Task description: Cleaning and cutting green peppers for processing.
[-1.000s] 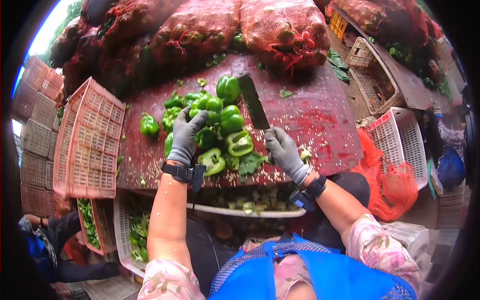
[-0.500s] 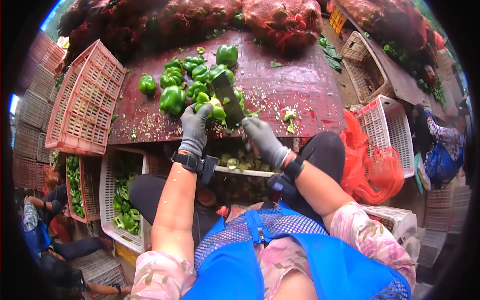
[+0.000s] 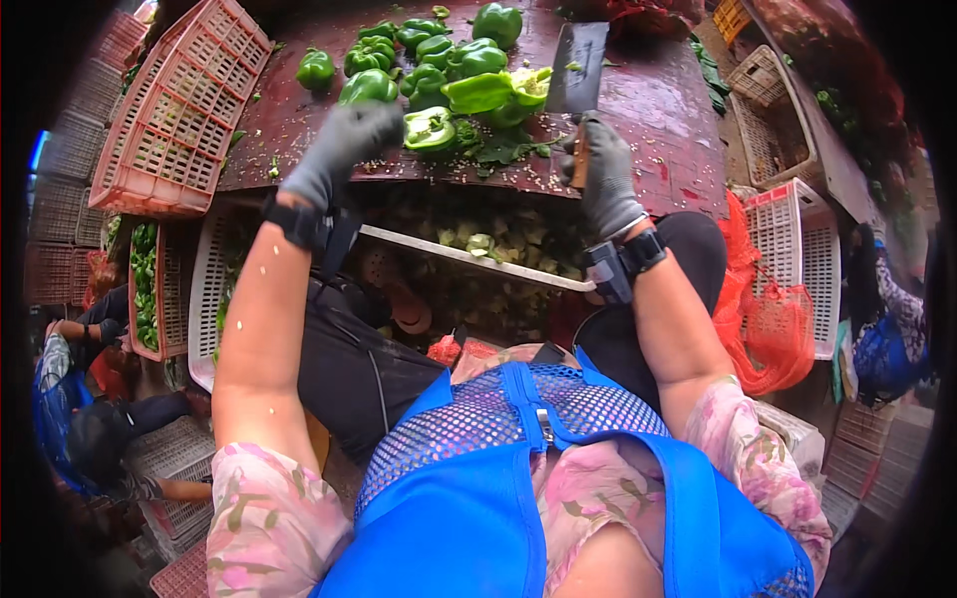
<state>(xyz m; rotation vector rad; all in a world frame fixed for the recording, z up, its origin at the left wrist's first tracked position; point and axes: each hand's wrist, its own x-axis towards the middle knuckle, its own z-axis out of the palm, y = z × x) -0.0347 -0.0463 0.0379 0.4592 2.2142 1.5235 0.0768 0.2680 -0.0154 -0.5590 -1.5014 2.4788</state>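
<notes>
My right hand (image 3: 606,171), in a grey glove, is closed round the wooden handle of a cleaver (image 3: 580,70), whose broad dark blade points away from me over the table. Left of the blade lies a cut-open green bell pepper (image 3: 498,95) with its pale, seedy inside showing. Another cut pepper (image 3: 429,130) rests nearer to me, by some leafy scraps (image 3: 505,147). My gloved left hand (image 3: 359,137) is beside these pieces, at the near left of the pile; motion blurs its fingers. Several whole green peppers (image 3: 424,85) sit behind.
The red-brown table (image 3: 653,120) is strewn with seeds. Pink crates (image 3: 179,110) stand at its left, a white crate (image 3: 204,299) below. A bin with scraps (image 3: 478,244) lies under the near edge. Red netting (image 3: 778,339) hangs at right. Another person (image 3: 70,399) sits at far left.
My left hand has let go of the pepper piece and moved left. The cleaver has swung right, away from the peppers, its blade now pointing forward. The whole view has shifted.
</notes>
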